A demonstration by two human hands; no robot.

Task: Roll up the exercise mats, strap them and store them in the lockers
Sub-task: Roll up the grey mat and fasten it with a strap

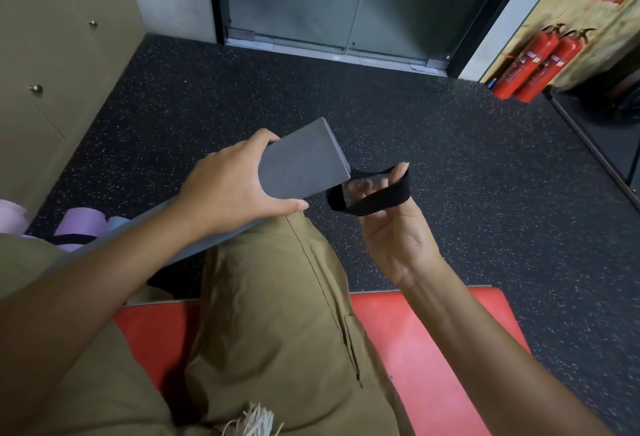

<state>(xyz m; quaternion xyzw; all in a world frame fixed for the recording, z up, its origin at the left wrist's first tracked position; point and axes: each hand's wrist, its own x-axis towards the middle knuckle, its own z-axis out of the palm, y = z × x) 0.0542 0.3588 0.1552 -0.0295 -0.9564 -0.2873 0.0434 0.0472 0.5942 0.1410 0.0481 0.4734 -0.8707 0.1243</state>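
A person in khaki trousers [277,331] is sitting on a red bench [433,338], holding a rolled grey mat [304,162] across the lap. The left hand [235,190] is gripping the roll from above near its free end, fingers [266,138] curled over the far side and the thumb pressing along the near edge. The mat is angling up and away from the body, its squared-off end hanging over the dark speckled floor [415,117]. The right hand [394,221] is turning palm-up just beside that end, its fingers spread inside a black strap [367,203] and stretching the loop open (the strap's far side is touching the mat's end, though whether it is already around the roll is hard to tell). Rolled lilac and pink mats [79,228] are lying on the floor at the left, near the base of beige lockers [45,65] with small round knobs. Two red fire extinguishers [533,61] are leaning against the wall on the right, beside glass doors [346,3].
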